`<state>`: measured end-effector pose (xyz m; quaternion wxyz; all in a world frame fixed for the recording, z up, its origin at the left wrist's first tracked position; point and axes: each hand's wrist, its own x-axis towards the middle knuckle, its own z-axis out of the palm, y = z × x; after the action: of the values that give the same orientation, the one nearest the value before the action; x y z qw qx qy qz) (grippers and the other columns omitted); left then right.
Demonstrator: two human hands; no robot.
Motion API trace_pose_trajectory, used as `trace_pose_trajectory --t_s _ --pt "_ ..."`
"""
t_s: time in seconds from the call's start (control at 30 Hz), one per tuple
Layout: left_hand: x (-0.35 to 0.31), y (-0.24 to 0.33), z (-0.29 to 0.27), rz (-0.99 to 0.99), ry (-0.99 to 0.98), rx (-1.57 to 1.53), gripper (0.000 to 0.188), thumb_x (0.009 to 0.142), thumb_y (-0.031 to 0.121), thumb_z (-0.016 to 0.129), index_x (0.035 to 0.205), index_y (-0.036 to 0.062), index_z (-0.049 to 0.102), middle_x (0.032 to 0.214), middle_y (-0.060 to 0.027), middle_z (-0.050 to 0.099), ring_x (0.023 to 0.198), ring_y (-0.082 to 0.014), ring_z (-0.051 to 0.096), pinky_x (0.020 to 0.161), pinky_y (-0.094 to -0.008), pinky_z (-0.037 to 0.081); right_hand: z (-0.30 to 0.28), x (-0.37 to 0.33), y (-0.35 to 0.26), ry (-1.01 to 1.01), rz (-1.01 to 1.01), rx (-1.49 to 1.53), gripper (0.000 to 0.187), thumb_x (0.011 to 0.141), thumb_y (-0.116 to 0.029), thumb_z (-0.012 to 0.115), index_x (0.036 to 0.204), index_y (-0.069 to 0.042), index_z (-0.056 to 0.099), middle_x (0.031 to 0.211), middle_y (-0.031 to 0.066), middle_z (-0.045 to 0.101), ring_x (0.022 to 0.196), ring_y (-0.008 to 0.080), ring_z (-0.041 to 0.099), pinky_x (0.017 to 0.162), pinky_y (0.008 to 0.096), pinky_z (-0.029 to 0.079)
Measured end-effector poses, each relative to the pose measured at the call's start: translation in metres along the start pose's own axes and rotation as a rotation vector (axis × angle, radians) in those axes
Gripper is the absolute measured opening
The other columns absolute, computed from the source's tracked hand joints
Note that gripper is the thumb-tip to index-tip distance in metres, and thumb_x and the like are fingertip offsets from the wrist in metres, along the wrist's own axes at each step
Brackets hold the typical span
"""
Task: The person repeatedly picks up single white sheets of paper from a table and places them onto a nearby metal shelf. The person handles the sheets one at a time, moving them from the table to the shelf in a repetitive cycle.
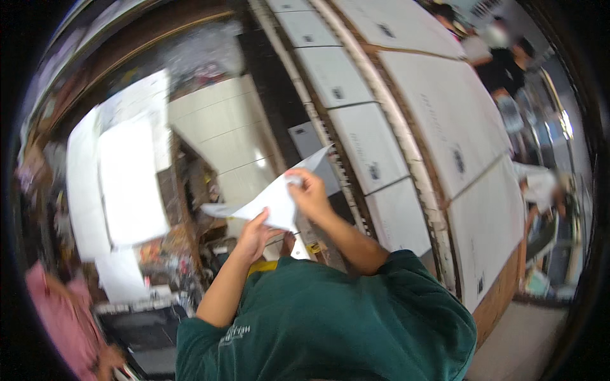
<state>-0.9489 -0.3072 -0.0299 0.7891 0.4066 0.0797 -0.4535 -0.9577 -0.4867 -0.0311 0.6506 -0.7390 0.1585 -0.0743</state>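
White folded paper [274, 202] sits at the centre of the frame, held up between both hands. The left hand [253, 236] closes its grip on the sheet's lower edge; the right hand [309, 193] pinches the upper part just above it. Green sleeves [356, 311] fill the lower middle. Large white cartons [438, 120] stack along the upper right, and blurred white sheets [130, 181] lie at the left.

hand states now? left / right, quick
Left hand: closed on the lower edge of the white sheet.
Right hand: closed, pinching the same white sheet near its upper part.
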Motion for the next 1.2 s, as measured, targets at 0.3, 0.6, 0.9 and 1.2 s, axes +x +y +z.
trace_pose_trajectory --t_s 0.3,0.6,0.9,1.2 --pt "-0.043 -0.009 -0.049 -0.152 -0.157 0.174 0.038 0.088 0.048 0.045 0.090 0.0112 0.053 0.117 -0.0096 0.055 0.087 -0.0199 0.056 0.083 -0.0359 0.044 -0.017 0.016 -0.008 0.166 0.023 0.217 0.062 0.067 0.011 0.049 0.123 -0.013 0.038 0.103 0.0105 0.050 0.086 0.0184 0.052 0.075 0.0280 0.044" --pt "-0.043 0.010 -0.132 0.325 0.493 -0.399 0.045 0.080 0.058 0.051 0.093 0.0151 0.046 0.101 -0.0045 0.056 0.092 -0.0179 0.051 0.077 -0.0364 0.042 -0.029 0.044 0.024 0.068 -0.039 0.120 0.034 0.076 0.010 0.053 0.108 -0.003 0.053 0.101 0.0120 0.056 0.091 0.0180 0.055 0.079 0.0277 0.044" --pt "-0.061 0.042 -0.226 0.997 0.750 -0.953 0.085 0.074 0.070 0.047 0.126 0.0065 0.029 0.127 -0.0124 0.038 0.108 -0.0251 0.044 0.087 -0.0398 0.038 -0.016 0.040 0.010 -0.069 -0.003 -0.064 0.046 0.070 0.013 0.044 0.112 0.000 0.056 0.111 0.0115 0.055 0.096 0.0183 0.054 0.082 0.0267 0.042" --pt "-0.062 0.084 -0.324 1.320 0.829 -1.129 0.114 0.063 0.082 0.043 0.137 0.0015 0.014 0.141 -0.0204 0.022 0.127 -0.0320 0.029 0.101 -0.0415 0.031 -0.013 0.032 -0.018 -0.206 0.049 -0.203 0.048 0.064 0.010 0.045 0.110 -0.001 0.058 0.109 0.0095 0.058 0.101 0.0189 0.053 0.087 0.0288 0.040"
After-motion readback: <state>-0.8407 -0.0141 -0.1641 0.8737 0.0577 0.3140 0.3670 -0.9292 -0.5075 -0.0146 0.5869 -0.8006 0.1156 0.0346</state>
